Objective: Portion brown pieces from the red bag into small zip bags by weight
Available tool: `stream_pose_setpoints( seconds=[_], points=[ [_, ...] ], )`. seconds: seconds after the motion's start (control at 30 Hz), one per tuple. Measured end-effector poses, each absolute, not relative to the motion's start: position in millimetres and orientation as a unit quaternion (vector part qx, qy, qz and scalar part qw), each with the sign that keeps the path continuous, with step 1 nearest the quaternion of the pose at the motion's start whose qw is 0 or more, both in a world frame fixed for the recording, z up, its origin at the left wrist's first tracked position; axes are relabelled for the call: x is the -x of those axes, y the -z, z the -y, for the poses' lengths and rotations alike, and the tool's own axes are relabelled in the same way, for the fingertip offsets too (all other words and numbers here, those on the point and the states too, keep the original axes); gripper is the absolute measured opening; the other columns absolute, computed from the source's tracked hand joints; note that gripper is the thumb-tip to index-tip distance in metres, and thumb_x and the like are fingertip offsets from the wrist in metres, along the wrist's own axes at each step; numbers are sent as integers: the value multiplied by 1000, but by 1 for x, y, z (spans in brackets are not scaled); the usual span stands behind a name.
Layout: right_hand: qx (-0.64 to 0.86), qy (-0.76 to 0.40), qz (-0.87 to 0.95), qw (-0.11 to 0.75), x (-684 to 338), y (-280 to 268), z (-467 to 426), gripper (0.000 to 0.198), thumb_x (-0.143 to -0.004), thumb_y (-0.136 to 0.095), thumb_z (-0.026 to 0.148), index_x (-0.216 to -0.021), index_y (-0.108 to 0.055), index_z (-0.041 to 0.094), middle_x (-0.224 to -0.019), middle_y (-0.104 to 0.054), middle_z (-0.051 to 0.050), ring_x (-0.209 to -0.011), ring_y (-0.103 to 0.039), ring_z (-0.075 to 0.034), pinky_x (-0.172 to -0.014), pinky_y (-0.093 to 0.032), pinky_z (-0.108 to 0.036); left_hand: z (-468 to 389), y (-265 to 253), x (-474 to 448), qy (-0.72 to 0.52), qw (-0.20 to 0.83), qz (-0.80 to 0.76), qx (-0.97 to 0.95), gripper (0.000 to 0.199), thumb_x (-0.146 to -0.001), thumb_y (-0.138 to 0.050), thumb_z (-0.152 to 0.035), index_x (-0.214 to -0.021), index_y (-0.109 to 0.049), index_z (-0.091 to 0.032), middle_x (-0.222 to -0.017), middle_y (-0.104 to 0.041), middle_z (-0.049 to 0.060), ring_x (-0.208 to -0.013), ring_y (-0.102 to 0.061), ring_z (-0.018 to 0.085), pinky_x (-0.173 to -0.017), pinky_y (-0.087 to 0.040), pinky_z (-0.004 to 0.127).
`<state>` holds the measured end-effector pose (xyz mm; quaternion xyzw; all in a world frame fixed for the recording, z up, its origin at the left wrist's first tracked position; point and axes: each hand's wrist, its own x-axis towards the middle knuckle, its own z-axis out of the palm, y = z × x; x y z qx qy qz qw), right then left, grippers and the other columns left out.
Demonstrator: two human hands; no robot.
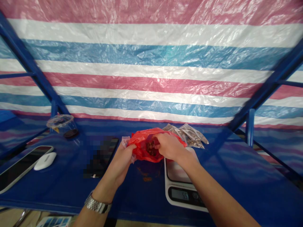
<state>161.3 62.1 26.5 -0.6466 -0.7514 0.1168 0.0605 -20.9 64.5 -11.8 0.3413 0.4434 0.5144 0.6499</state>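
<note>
A red plastic bag (142, 151) is held with its mouth towards me, showing small dark brown pieces (151, 148) inside. My left hand (124, 157) is closed on the bag's left rim, with a bit of clear plastic bag (125, 142) poking out by the fingers. At the right side of the mouth is my right hand (169, 146), its fingers curled into the opening beside the brown pieces. Whatever those fingertips pinch is hidden. Under my right forearm stands a white kitchen scale (168, 186) with digits on its display.
Clear packets (189, 134) of brownish contents lie behind the scale. Leftwards on the blue table (71, 183) are a dark phone (106, 157), another phone (21, 167), a white earbud case (44, 161) and a clear lidded tub (62, 124). Striped sheeting (151, 82) and blue bars rise behind.
</note>
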Motion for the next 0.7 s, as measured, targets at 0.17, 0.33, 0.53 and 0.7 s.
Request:
stream_pose_setpoints(
  seconds=[0.17,0.33,0.53,0.7],
  points=[
    [671,-69,739,-3,-152,-30,-60,36,-88,-58,0,-119,-73,12,-125,-76,-19,-118,-73,-31,-95,-54,-35,-65,19,20,-505,640,-450,-366,33,-61,-61,-11,-93,-70,-16,-72,-73,-1,-58,-64,14,-60,-49,25],
    [674,-63,736,-6,-149,-26,-61,38,-91,-56,1,-124,-70,11,-126,-75,-20,-120,-72,-33,-96,-55,-38,-67,10,2,-512,665,-382,-388,10,-52,-56,-13,-61,-59,-18,-59,-60,-2,-56,-53,12,-54,-39,22],
    [663,-68,745,-7,-149,-26,-61,35,-91,-58,2,-122,-71,11,-125,-76,-18,-121,-72,-31,-96,-56,-35,-71,6,-9,-489,688,-374,-385,10,-49,-54,-15,-45,-46,-20,-51,-50,-2,-49,-41,10,-50,-36,23],
    [674,-64,736,-10,-148,-31,-60,38,-94,-50,-1,-125,-69,11,-126,-75,-18,-120,-72,-30,-95,-57,-36,-75,11,-4,-489,694,-376,-372,8,-48,-54,-13,-48,-50,-20,-52,-51,-3,-49,-44,10,-51,-40,23]
  ],
)
